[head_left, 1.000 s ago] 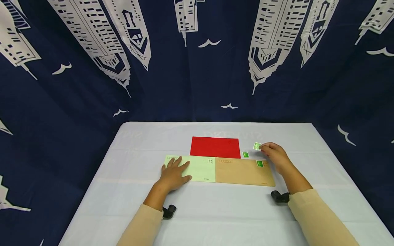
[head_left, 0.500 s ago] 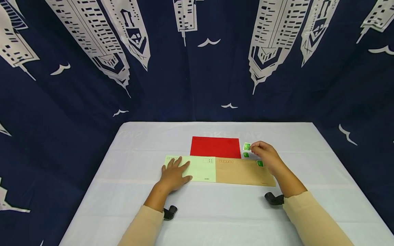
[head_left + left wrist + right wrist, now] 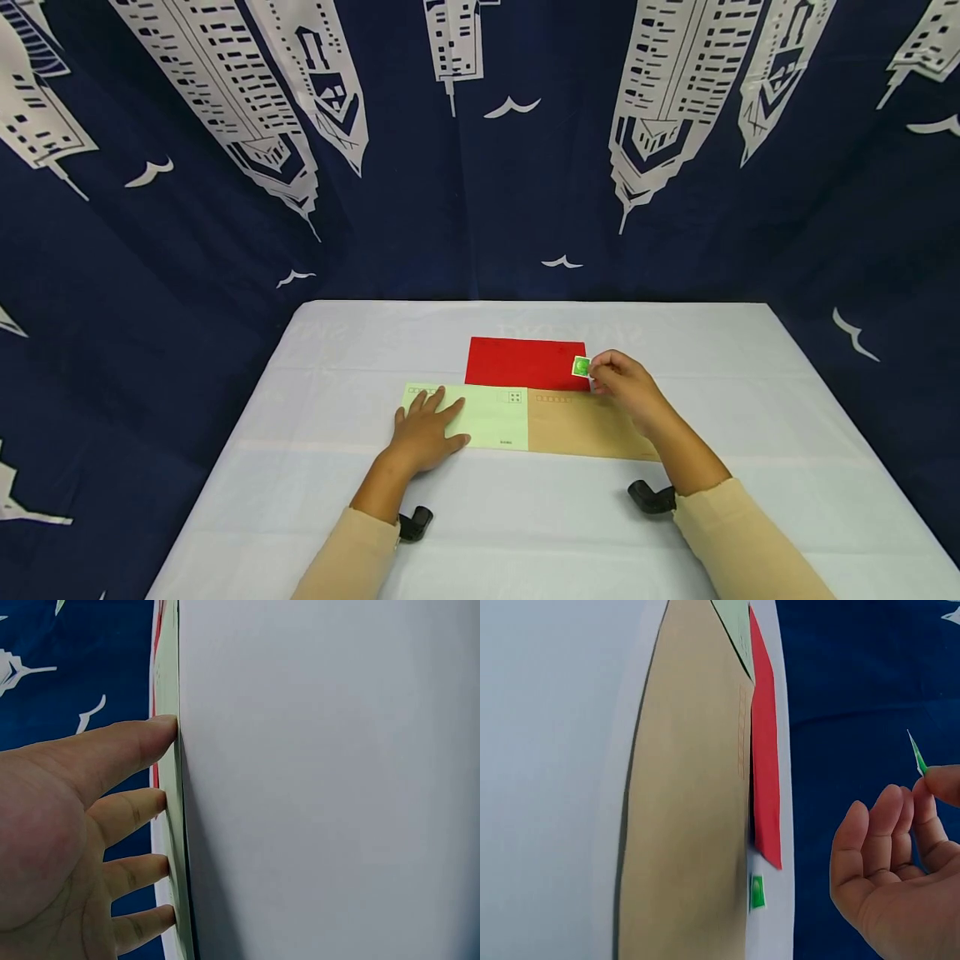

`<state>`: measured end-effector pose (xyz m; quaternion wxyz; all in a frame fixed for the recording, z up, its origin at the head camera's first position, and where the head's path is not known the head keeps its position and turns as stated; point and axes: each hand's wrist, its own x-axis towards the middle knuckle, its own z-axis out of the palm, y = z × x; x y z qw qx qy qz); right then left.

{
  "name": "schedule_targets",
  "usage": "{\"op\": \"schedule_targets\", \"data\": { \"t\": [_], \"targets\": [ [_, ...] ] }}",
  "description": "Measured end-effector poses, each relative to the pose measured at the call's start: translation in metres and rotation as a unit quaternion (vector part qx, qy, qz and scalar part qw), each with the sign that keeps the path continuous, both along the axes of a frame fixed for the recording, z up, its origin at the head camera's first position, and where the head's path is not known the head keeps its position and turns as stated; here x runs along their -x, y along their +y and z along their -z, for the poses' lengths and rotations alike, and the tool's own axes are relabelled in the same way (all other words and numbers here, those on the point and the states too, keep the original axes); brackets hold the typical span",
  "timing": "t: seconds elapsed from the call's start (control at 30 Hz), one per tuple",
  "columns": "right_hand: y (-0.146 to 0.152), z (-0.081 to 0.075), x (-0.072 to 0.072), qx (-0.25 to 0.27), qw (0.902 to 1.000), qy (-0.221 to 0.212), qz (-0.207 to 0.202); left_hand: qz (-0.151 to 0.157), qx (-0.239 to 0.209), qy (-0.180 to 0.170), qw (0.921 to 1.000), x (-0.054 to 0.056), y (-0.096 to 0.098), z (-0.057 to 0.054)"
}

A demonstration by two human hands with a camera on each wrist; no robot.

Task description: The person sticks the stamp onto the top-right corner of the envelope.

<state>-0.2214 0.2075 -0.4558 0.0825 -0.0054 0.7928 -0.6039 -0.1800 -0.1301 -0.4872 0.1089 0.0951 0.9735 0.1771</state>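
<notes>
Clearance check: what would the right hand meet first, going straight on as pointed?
Likely the red envelope; in the head view the stamp in the right hand overlaps it, height unclear.

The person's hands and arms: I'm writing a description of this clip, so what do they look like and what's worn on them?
The left sleeve and right sleeve are plain beige and end short of the wrists. A stubby black device sticks out by each cuff, left device and right device. The left hand and right hand are bare; no rings or cables show.
</notes>
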Motion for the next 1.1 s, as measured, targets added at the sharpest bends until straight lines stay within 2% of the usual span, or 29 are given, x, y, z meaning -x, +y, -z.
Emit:
{"op": "schedule_targets", "data": {
  "t": [0.3,0.57,0.8,0.97,1.1],
  "targets": [
    [-0.014,0.004,-0.003,0.016,0.9998,-0.008,-0.003,0.001,-0.005,0.002,1.0,-0.001,0.001,0.001],
    [-0.024,0.01,-0.005,0.032,0.9991,0.003,-0.028,0.002,-0.004,-0.002,1.0,-0.001,0.004,0.002],
    [-0.038,0.015,-0.006,0.043,0.9986,-0.016,-0.028,0.002,0.0,0.001,1.0,0.0,0.004,-0.001],
    [-0.048,0.018,-0.007,0.039,0.9971,-0.03,-0.058,-0.002,0.006,0.004,1.0,0.001,0.004,0.0],
    [-0.056,0.021,-0.008,0.034,0.9966,-0.036,-0.066,-0.004,0.005,0.005,1.0,0.001,0.004,0.002]
  ]
}}
